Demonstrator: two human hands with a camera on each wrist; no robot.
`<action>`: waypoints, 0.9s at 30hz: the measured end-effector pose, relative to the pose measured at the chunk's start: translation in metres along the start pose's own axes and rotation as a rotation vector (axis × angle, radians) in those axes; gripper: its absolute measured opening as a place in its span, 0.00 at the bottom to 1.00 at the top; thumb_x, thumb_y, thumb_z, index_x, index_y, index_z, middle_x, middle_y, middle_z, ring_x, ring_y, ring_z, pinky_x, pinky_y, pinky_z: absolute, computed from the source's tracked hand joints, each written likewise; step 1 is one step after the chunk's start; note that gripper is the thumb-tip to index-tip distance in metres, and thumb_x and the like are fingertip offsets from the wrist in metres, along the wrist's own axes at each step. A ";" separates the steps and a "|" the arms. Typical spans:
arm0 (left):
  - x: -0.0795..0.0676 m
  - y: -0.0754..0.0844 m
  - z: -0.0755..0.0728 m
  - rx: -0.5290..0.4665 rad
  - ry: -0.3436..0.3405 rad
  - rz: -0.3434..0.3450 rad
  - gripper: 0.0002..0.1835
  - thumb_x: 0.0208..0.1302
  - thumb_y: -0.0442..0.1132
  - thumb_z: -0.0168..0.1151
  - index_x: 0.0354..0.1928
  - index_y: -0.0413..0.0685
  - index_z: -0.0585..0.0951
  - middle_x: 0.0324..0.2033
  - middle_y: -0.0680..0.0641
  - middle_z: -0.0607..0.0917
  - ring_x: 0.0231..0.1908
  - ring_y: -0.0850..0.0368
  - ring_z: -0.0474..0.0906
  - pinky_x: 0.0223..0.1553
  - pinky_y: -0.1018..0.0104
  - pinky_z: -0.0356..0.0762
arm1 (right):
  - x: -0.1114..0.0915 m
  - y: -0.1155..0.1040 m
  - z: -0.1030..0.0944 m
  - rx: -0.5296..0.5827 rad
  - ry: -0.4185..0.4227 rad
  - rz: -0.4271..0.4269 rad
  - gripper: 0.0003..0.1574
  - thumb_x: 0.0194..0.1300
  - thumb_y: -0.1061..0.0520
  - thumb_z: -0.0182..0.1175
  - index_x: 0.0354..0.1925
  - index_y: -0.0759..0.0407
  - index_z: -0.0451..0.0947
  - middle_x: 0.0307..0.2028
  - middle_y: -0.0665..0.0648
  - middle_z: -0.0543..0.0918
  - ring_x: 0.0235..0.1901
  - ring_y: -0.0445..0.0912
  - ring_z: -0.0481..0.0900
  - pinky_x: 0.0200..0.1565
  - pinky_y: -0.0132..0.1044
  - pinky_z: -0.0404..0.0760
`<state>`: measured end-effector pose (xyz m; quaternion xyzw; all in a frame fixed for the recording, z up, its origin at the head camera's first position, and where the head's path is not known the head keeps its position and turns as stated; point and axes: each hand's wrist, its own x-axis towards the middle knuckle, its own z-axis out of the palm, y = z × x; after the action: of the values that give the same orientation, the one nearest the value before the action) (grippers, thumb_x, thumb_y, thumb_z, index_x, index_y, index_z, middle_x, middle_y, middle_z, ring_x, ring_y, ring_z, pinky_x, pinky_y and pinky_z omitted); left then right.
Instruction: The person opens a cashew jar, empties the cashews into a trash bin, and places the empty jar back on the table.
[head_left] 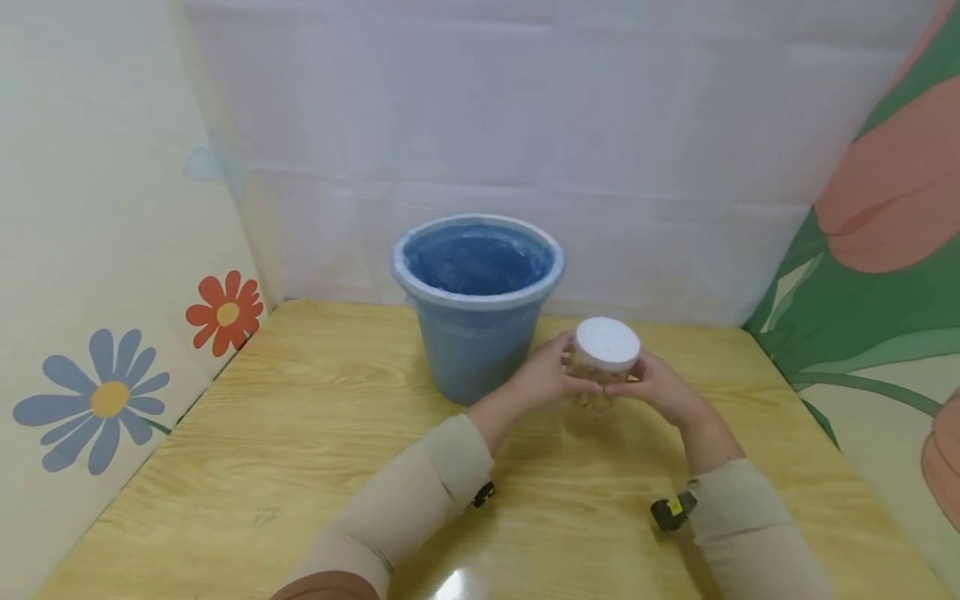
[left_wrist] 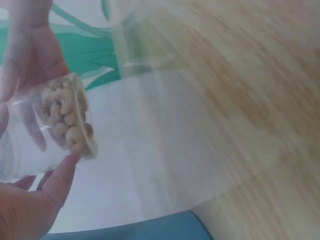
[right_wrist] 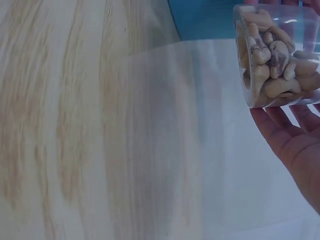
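A clear jar (head_left: 597,367) with a white lid (head_left: 608,341) is held up above the wooden table, lid upward. Cashew nuts (left_wrist: 64,112) fill its lower part, and they show close up in the right wrist view as cashew nuts (right_wrist: 280,60) behind the clear wall. My left hand (head_left: 546,371) grips the jar from its left side, while my right hand (head_left: 663,387) grips it from the right. Both thumbs lie across the near side of the jar. The far fingers are partly hidden behind it in the head view.
Just left of the jar stands a large blue bucket (head_left: 480,350) on the wooden table (head_left: 315,433). A white sheet (head_left: 525,108) hangs behind the table. Flower-patterned panels (head_left: 108,400) flank it at left and right.
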<state>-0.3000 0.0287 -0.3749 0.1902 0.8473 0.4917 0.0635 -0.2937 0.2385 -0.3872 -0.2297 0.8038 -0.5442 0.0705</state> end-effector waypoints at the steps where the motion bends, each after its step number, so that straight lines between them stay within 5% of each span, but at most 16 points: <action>1: -0.002 0.000 -0.002 0.002 0.008 0.003 0.51 0.37 0.50 0.75 0.66 0.57 0.60 0.60 0.50 0.70 0.56 0.52 0.70 0.52 0.56 0.72 | 0.001 -0.002 0.001 0.002 -0.003 0.002 0.54 0.53 0.58 0.66 0.70 0.60 0.45 0.68 0.65 0.53 0.65 0.63 0.52 0.59 0.59 0.60; 14: -0.031 0.009 -0.022 -0.049 0.062 -0.008 0.52 0.34 0.47 0.78 0.65 0.58 0.60 0.60 0.52 0.70 0.56 0.53 0.69 0.54 0.54 0.69 | 0.001 -0.027 0.017 0.056 -0.107 -0.136 0.52 0.51 0.66 0.64 0.67 0.66 0.47 0.65 0.69 0.56 0.63 0.63 0.56 0.59 0.54 0.61; 21: -0.043 0.005 -0.029 -0.037 0.060 0.012 0.54 0.30 0.52 0.78 0.64 0.57 0.59 0.58 0.52 0.70 0.56 0.54 0.69 0.54 0.54 0.69 | 0.001 -0.033 0.026 0.057 -0.160 -0.221 0.51 0.51 0.68 0.65 0.67 0.66 0.49 0.64 0.67 0.58 0.63 0.59 0.56 0.59 0.30 0.62; 27: -0.052 0.006 -0.032 -0.032 0.054 0.032 0.56 0.27 0.53 0.78 0.64 0.57 0.59 0.58 0.51 0.70 0.55 0.53 0.70 0.54 0.53 0.70 | -0.001 -0.034 0.030 0.007 -0.181 -0.205 0.55 0.45 0.67 0.69 0.66 0.66 0.49 0.64 0.67 0.58 0.62 0.61 0.58 0.60 0.53 0.61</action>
<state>-0.2596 -0.0147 -0.3578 0.1893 0.8376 0.5113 0.0357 -0.2720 0.2029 -0.3681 -0.3586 0.7645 -0.5285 0.0878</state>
